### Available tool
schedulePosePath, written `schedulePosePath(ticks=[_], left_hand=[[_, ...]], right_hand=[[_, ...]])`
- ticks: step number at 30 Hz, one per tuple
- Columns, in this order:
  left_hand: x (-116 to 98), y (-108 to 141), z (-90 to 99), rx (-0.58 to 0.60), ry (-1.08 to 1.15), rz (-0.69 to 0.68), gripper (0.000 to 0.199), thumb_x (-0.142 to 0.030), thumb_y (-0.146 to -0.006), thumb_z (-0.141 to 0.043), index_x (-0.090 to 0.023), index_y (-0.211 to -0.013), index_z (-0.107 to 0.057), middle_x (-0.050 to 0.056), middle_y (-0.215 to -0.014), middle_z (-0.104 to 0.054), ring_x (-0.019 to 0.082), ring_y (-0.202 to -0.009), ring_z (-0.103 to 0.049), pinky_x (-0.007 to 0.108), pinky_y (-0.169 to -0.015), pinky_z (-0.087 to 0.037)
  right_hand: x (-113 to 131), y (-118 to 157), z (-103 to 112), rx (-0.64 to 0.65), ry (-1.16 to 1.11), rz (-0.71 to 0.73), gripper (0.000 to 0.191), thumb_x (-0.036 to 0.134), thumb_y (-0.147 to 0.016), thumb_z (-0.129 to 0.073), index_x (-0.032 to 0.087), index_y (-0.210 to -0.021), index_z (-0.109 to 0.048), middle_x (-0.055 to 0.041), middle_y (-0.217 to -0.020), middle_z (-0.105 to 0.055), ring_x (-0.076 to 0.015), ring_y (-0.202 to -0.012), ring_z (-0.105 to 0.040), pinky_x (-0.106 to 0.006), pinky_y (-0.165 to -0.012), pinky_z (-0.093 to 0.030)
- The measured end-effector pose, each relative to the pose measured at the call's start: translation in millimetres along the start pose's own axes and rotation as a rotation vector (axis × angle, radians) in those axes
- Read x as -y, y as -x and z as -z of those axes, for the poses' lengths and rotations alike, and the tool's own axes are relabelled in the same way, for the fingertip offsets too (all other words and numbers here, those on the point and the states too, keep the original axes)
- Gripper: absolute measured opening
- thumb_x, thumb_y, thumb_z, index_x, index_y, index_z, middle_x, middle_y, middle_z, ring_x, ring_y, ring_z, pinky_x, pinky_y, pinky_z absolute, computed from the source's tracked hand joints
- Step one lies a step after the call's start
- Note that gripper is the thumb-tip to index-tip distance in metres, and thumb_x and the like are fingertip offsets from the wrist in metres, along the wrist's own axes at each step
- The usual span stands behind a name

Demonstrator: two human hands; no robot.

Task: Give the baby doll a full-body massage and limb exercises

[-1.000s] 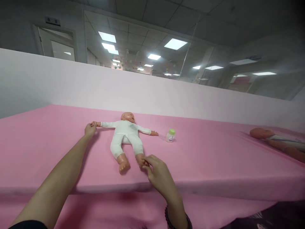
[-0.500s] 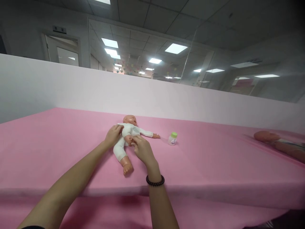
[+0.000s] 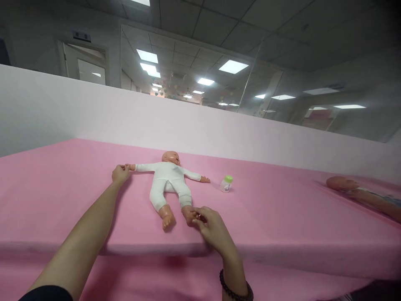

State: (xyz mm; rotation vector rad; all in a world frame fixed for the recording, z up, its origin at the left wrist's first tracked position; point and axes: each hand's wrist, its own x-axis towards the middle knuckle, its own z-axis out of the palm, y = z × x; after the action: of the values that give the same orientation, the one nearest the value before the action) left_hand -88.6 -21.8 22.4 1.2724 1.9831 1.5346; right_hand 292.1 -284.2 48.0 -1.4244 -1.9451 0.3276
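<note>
A baby doll [image 3: 169, 175] with a white cloth body lies on its back on the pink cover, arms stretched out to both sides and legs toward me. My left hand [image 3: 120, 173] is closed on the doll's hand at the left. At the lower right, my right hand [image 3: 213, 228] pinches the doll's foot on that side between thumb and fingers. The doll's other foot rests free on the cover. Just past the doll's right-side hand stands a small clear bottle [image 3: 226, 184] with a green cap.
The pink-covered table [image 3: 275, 217] has its front edge close to me. A second doll [image 3: 354, 188] lies at the far right. Behind the table runs a low white wall [image 3: 188, 121] with glass above it.
My left hand has moved left from the doll's side, and the doll's arm there is now stretched out. My right hand has come toward me with the foot, straightening the raised leg.
</note>
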Motion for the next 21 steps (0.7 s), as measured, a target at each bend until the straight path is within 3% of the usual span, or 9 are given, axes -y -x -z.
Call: schedulePosePath(ticks=[2, 4, 9, 11, 14, 18, 21], left_hand=[[1, 3, 1.0, 0.005, -0.04, 0.006, 0.022, -0.039, -0.087, -0.065, -0.02, -0.096, -0.06, 0.017, -0.104, -0.073, 0.034, -0.098, -0.069, 0.044, -0.081, -0.053], [-7, 11, -1.4, -0.016, -0.036, -0.105, 0.025, -0.042, -0.09, -0.06, -0.019, -0.101, -0.061, 0.016, -0.109, -0.073, 0.032, -0.098, -0.069, 0.042, -0.08, -0.053], [-44, 42, -16.3, -0.05, -0.109, -0.74, 0.027, -0.04, -0.094, -0.054, -0.02, -0.11, -0.063, 0.013, -0.11, -0.072, 0.03, -0.104, -0.066, 0.043, -0.093, -0.048], [-56, 54, -23.3, 0.02, -0.162, -0.962, 0.022, -0.038, -0.096, -0.054, -0.021, -0.103, -0.066, 0.013, -0.103, -0.073, 0.03, -0.101, -0.066, 0.045, -0.095, -0.046], [-68, 71, -31.6, 0.15, -0.213, -1.185, 0.02, -0.031, -0.099, -0.05, -0.022, -0.093, -0.067, 0.011, -0.091, -0.072, 0.027, -0.091, -0.066, 0.042, -0.088, -0.046], [-74, 83, -34.9, 0.227, -0.305, -1.303, 0.025, -0.024, -0.1, -0.044, -0.021, -0.091, -0.067, 0.01, -0.085, -0.07, 0.024, -0.084, -0.064, 0.04, -0.082, -0.045], [-72, 79, -33.2, 0.168, -0.293, -1.219, 0.024, -0.028, -0.102, -0.044, -0.021, -0.095, -0.066, 0.01, -0.091, -0.071, 0.025, -0.088, -0.065, 0.04, -0.086, -0.045]], right_hand=[[-7, 1, -3, 0.003, -0.017, -0.017, 0.033, 0.009, -0.089, -0.053, 0.022, -0.11, -0.076, -0.0046, -0.091, -0.07, -0.0195, -0.086, -0.064, -0.031, -0.078, -0.05], [-6, -6, -3, -0.041, -0.043, 0.023, 0.029, 0.011, -0.091, -0.053, 0.021, -0.106, -0.076, -0.0052, -0.094, -0.07, -0.0197, -0.088, -0.065, -0.031, -0.079, -0.051], [20, -47, -7, -0.227, -0.1, 0.222, 0.026, 0.013, -0.095, -0.052, 0.021, -0.108, -0.073, -0.0065, -0.106, -0.071, -0.0196, -0.098, -0.066, -0.032, -0.089, -0.051], [29, -68, -17, -0.205, -0.052, 0.254, 0.029, 0.01, -0.095, -0.049, 0.019, -0.109, -0.072, -0.0076, -0.11, -0.07, -0.0204, -0.101, -0.065, -0.033, -0.09, -0.051], [36, -92, -38, -0.154, -0.018, 0.229, 0.035, 0.007, -0.095, -0.045, 0.018, -0.118, -0.07, -0.0092, -0.112, -0.069, -0.0203, -0.101, -0.064, -0.032, -0.089, -0.051], [36, -104, -55, -0.171, -0.046, 0.177, 0.04, 0.004, -0.094, -0.043, 0.019, -0.117, -0.071, -0.008, -0.111, -0.069, -0.0188, -0.099, -0.064, -0.031, -0.088, -0.052], [35, -95, -50, -0.194, -0.059, 0.178, 0.035, 0.006, -0.094, -0.046, 0.018, -0.114, -0.071, -0.0085, -0.114, -0.069, -0.0208, -0.104, -0.064, -0.033, -0.091, -0.051]])
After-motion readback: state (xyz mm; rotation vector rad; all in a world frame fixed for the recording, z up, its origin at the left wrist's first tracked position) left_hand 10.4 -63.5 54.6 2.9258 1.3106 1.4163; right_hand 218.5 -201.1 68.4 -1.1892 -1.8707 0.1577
